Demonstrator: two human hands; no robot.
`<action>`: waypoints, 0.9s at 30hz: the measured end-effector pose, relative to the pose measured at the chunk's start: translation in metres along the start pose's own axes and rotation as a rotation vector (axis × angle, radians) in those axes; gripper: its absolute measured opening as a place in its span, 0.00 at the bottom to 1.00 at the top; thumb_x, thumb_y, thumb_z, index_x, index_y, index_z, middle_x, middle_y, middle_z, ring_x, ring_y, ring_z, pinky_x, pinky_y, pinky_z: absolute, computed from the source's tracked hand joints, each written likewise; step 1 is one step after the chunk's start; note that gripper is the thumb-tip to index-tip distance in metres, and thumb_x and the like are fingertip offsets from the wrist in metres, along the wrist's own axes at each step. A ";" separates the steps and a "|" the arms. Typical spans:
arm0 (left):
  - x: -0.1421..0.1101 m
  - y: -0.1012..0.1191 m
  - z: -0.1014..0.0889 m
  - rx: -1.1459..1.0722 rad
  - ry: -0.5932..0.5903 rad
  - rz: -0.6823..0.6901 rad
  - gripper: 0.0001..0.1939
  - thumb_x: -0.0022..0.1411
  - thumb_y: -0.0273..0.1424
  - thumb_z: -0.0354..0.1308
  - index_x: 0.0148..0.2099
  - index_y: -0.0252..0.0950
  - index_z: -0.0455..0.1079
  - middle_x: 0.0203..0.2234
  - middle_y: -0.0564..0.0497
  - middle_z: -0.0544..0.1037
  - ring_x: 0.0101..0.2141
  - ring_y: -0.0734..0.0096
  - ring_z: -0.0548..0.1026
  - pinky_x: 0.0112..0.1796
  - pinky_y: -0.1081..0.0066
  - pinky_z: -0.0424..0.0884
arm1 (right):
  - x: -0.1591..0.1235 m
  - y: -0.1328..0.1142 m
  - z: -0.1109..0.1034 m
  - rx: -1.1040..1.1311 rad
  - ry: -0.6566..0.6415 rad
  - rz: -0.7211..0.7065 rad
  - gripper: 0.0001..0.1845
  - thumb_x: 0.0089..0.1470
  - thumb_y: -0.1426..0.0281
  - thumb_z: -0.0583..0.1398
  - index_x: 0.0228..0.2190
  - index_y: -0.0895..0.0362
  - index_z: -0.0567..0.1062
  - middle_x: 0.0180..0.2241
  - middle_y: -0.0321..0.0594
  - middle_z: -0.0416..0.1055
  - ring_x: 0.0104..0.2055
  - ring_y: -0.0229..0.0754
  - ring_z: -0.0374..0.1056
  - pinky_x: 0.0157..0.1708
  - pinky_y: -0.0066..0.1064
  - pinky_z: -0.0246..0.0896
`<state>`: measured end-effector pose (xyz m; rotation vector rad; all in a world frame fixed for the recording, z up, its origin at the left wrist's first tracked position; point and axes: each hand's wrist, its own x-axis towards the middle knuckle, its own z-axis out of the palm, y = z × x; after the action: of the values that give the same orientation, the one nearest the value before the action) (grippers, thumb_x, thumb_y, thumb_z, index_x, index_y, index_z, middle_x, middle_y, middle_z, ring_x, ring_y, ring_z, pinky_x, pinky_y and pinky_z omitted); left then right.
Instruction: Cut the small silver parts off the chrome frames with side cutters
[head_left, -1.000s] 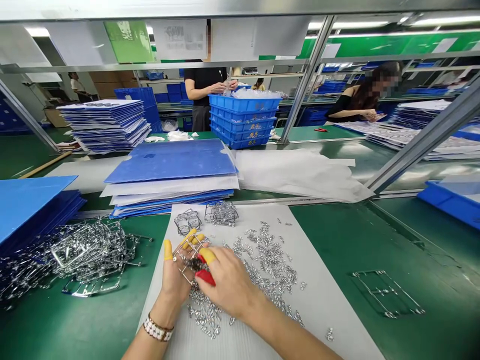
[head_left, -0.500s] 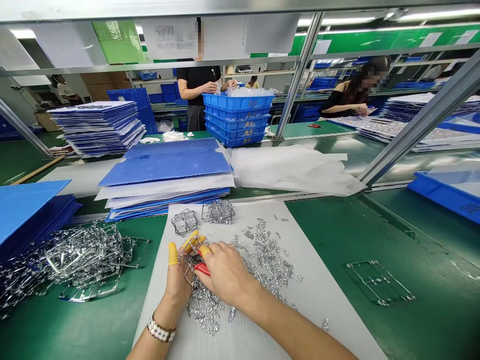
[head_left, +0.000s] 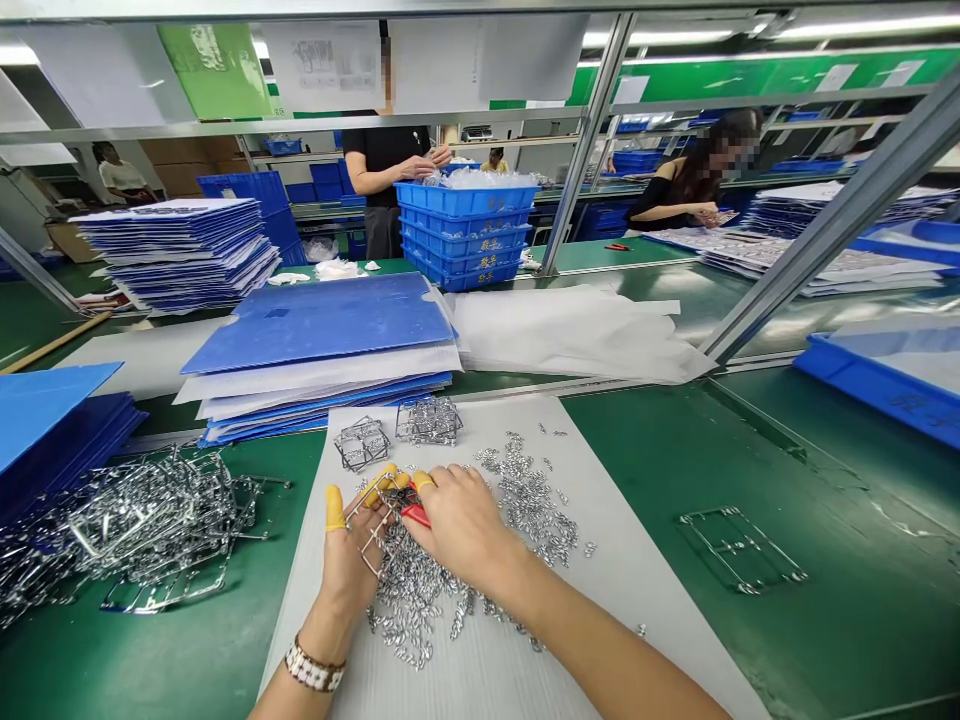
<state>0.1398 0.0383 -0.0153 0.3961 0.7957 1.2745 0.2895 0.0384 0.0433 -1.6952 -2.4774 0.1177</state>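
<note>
Silver wire frame (head_left: 373,530) pinched by left hand (head_left: 343,565), red-handled pliers (head_left: 415,515) clasped in right hand (head_left: 460,525).

Red-handled pliers (head_left: 415,515) tips hidden behind right hand (head_left: 463,527).

Bright, even light is cast from strip lamps (head_left: 679,37) high above and far ahead of the fingers (head_left: 457,500), and only soft, faint shadows are seen under them on the white plastic sheet (head_left: 480,640). Pale glare is thrown back from the green bench top (head_left: 765,320) beyond the fingers, while tiny sharp highlights are scattered over the small metal pieces (head_left: 525,495) just beside them. Wide-angle bowing is seen in the metal rack upright (head_left: 847,220) far right of the fingers, and detail is softened in the distant background.
</note>
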 end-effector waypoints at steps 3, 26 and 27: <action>0.001 -0.002 -0.002 0.021 0.035 0.014 0.35 0.61 0.56 0.47 0.49 0.31 0.76 0.47 0.39 0.78 0.49 0.56 0.74 0.51 0.63 0.66 | 0.001 -0.002 0.001 -0.003 -0.006 -0.002 0.17 0.60 0.60 0.55 0.41 0.61 0.74 0.39 0.50 0.73 0.43 0.54 0.67 0.43 0.45 0.60; 0.002 0.012 -0.001 -0.080 -0.006 -0.047 0.37 0.60 0.57 0.45 0.52 0.30 0.73 0.50 0.37 0.75 0.49 0.52 0.74 0.41 0.65 0.69 | -0.016 0.004 0.007 -0.001 -0.029 0.031 0.15 0.57 0.61 0.59 0.38 0.60 0.73 0.38 0.48 0.73 0.43 0.54 0.67 0.43 0.44 0.58; 0.002 0.012 -0.002 -0.083 -0.004 -0.046 0.37 0.59 0.57 0.46 0.52 0.30 0.73 0.50 0.37 0.75 0.49 0.51 0.74 0.41 0.64 0.69 | -0.017 0.004 0.009 0.000 -0.036 0.036 0.14 0.57 0.61 0.59 0.38 0.60 0.73 0.38 0.48 0.73 0.43 0.54 0.67 0.43 0.44 0.58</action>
<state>0.1307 0.0435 -0.0092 0.3125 0.7417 1.2592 0.2982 0.0246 0.0328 -1.7529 -2.4732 0.1536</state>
